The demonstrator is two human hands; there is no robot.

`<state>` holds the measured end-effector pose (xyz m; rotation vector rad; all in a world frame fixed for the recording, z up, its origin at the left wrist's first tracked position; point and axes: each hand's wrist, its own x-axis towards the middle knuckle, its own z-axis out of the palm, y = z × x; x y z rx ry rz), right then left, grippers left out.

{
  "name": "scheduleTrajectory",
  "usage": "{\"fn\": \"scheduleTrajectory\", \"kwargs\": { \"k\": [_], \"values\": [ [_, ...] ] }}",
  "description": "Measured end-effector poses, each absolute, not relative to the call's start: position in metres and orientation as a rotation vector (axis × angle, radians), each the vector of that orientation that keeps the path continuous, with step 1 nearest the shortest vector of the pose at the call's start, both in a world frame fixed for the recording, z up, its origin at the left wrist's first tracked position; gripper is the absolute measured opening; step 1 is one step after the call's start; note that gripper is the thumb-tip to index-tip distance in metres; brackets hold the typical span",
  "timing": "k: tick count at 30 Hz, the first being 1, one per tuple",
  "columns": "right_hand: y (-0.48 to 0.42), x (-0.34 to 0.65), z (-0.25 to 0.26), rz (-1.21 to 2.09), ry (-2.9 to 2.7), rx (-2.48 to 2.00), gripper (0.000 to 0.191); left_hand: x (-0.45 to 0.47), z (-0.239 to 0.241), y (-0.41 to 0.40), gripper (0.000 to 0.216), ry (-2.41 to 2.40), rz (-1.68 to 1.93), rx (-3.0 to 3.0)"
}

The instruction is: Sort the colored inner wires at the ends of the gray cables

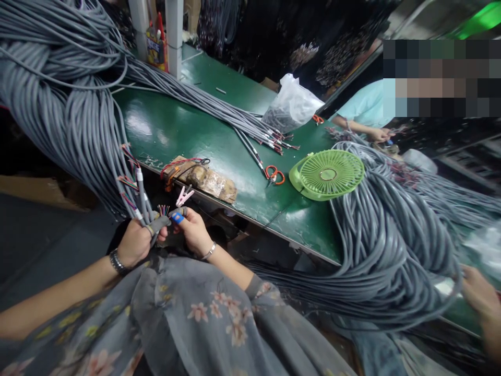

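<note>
My left hand (136, 243), a dark band on its wrist, is closed around a grey cable low at the bench's near edge. Thin coloured wires (163, 210) fan out of the cable's end between my hands. My right hand (194, 232) pinches at that same end; a blue wrap circles one finger, and grey covers show on fingers of both hands. Exactly which strands it grips is hidden. Just beyond my left hand hang other grey cables (140, 190) with white-banded, stripped ends. A pink clothespin (185, 196) stands at the bench edge above my right hand.
A taped wooden block (211, 180) lies along the green bench's (250, 188) edge. Orange-handled scissors (274, 175), a green fan (327, 174) and a plastic bag (291, 104) sit farther right. Large cable bundles (70, 99) hang left and right (391, 250). Other people's hands (379, 134) work at right.
</note>
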<state>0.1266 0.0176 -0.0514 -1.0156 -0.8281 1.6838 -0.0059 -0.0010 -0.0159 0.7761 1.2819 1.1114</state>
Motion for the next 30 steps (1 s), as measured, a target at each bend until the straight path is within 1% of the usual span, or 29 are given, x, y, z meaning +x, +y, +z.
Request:
{"fn": "scheduleTrajectory", "kwargs": {
  "k": [6, 14, 19, 24, 27, 30],
  "values": [
    [0.016, 0.129, -0.053, 1.717, -0.796, -0.996, 0.039, -0.004, -0.014, 0.001, 0.029, 1.284, 1.173, 0.707],
    [0.016, 0.128, -0.049, 1.707, -0.789, -0.986, 0.035, -0.002, -0.007, 0.0, 0.027, 1.325, 1.203, 0.649],
    [0.015, 0.134, -0.052, 1.761, -0.772, -0.954, 0.034, -0.003, -0.002, 0.001, 0.029, 1.297, 1.194, 0.646],
    [0.034, 0.142, -0.047, 1.823, -0.523, -0.98, 0.042, -0.001, 0.007, 0.003, 0.029, 1.184, 1.122, 0.729],
    [0.048, 0.142, -0.04, 1.879, -0.53, -0.964, 0.048, 0.004, 0.01, 0.005, 0.03, 1.16, 1.105, 0.739],
    [0.055, 0.139, -0.035, 1.883, -0.567, -0.91, 0.049, 0.008, 0.009, 0.006, 0.031, 1.184, 1.114, 0.747]
  ]
}}
